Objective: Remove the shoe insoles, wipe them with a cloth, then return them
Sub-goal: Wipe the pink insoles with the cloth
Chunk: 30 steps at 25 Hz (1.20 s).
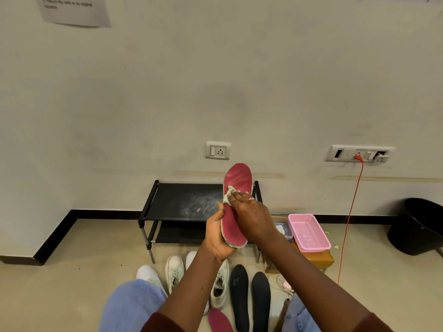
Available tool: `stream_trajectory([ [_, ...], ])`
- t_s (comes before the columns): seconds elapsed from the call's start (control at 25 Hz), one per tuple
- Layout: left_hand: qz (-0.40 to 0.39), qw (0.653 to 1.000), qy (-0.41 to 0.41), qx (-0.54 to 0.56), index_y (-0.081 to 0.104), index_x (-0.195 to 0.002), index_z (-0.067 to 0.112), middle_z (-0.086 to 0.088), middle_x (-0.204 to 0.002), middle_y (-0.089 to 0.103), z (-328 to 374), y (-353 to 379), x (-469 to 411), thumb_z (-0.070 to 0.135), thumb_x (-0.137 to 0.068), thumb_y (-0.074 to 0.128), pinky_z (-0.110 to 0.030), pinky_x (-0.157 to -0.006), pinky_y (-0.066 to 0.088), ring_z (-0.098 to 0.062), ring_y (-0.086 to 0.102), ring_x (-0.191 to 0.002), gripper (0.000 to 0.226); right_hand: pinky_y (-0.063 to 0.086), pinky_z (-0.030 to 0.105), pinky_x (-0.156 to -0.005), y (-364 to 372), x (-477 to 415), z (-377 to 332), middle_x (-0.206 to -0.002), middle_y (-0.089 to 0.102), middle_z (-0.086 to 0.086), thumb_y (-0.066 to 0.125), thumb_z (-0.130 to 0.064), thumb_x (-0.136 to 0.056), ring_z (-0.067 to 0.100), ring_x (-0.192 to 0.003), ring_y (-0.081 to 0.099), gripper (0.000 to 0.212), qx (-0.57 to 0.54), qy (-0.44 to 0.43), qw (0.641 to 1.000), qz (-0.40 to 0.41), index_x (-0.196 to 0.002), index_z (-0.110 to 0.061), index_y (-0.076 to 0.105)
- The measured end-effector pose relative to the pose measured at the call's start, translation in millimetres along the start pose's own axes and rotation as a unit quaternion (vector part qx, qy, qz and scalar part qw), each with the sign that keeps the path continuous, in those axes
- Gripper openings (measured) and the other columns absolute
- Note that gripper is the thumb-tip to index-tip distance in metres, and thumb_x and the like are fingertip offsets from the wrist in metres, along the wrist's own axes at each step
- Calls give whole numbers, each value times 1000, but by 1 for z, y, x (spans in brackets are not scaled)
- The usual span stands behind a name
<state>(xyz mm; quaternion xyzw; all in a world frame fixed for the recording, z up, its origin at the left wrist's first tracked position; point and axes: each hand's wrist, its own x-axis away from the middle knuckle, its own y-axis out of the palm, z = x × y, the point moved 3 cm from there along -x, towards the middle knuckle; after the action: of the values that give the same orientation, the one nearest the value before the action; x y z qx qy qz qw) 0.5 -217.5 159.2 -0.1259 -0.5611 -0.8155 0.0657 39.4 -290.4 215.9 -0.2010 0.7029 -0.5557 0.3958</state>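
My left hand [215, 238] grips the heel end of a red insole [237, 176], toe up, and my right hand [251, 212] presses a pale green cloth [227, 195] flat on its middle. Near my knees lie two black insoles [239, 295], a second red insole [219, 319] and white shoes [174, 269].

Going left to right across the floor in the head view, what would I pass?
Far-left white shoe, second white shoe, open-topped white shoe, left black insole, right black insole, pink basket, orange cable, black bin. Skipped: the red floor insole, which overlaps that open-topped shoe.
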Motion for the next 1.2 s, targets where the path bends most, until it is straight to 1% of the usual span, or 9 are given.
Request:
stream_trajectory([
  [0.12,-19,1000,-12,3,53,-130,10,-18,-129,58,-2,0,-2,49,-90,38,-47,-90,50,-32,63,-109,57,36,37,-106,8,6,-16,-146,37,7,42,-16,-97,23,-134,36,44,-76,48,994,-61,-140,-14,37],
  [0.32,-19,1000,-5,15,49,-130,5,-20,-119,61,5,-9,-13,56,-88,37,-36,-86,52,-29,64,-96,67,54,34,-83,2,37,-23,-102,71,6,59,-8,-75,20,-94,68,29,-156,-36,985,60,-101,-13,72],
  [0.4,-20,1000,-2,10,57,-124,4,-17,-116,63,8,-11,-17,59,-90,31,-33,-77,55,-27,63,-89,70,56,29,-82,-1,42,-21,-96,73,3,60,-9,-79,16,-87,69,23,-206,8,977,57,-95,-15,74],
  [0.6,-28,999,31,11,61,-120,3,-17,-108,67,8,-8,-14,56,-93,29,-45,-75,57,-33,68,-89,67,54,29,-63,-6,31,5,-77,70,5,54,0,-81,20,-71,66,24,-464,376,799,68,-75,-14,73],
  [0.68,-14,999,36,-16,56,-126,5,-16,-109,66,8,-9,-14,56,-94,28,-45,-78,55,-32,68,-91,66,49,36,-55,-1,24,8,-74,65,21,50,5,-76,33,-66,62,19,-505,427,750,-2,-77,5,69],
  [0.76,3,998,37,-48,52,-128,7,-16,-110,64,7,-13,-14,56,-91,35,-43,-83,53,-31,64,-96,65,42,26,-44,0,24,3,-73,58,22,45,10,-74,28,-57,55,22,-558,457,689,-66,-87,18,61],
  [0.96,-71,995,59,-29,54,-128,2,-21,-122,58,15,-17,-9,50,-54,84,-48,-89,50,-35,63,-103,94,47,30,-56,-3,27,-8,-75,60,19,40,13,-80,25,-61,59,20,-633,449,619,-120,-84,14,60],
  [1.08,-110,992,67,-16,47,-135,2,-21,-132,52,23,-14,-10,53,-68,74,-43,-96,47,-34,60,-110,89,50,27,-55,-9,36,-20,-74,61,14,41,13,-81,22,-63,61,23,-618,419,630,-212,-77,3,62],
  [1.2,-119,992,45,-7,41,-139,2,-22,-129,53,31,-9,-11,50,-73,72,-43,-90,52,-34,62,-103,87,48,28,-56,-24,35,-16,-74,60,14,47,6,-81,19,-65,56,17,-509,389,742,-198,-75,2,63],
])
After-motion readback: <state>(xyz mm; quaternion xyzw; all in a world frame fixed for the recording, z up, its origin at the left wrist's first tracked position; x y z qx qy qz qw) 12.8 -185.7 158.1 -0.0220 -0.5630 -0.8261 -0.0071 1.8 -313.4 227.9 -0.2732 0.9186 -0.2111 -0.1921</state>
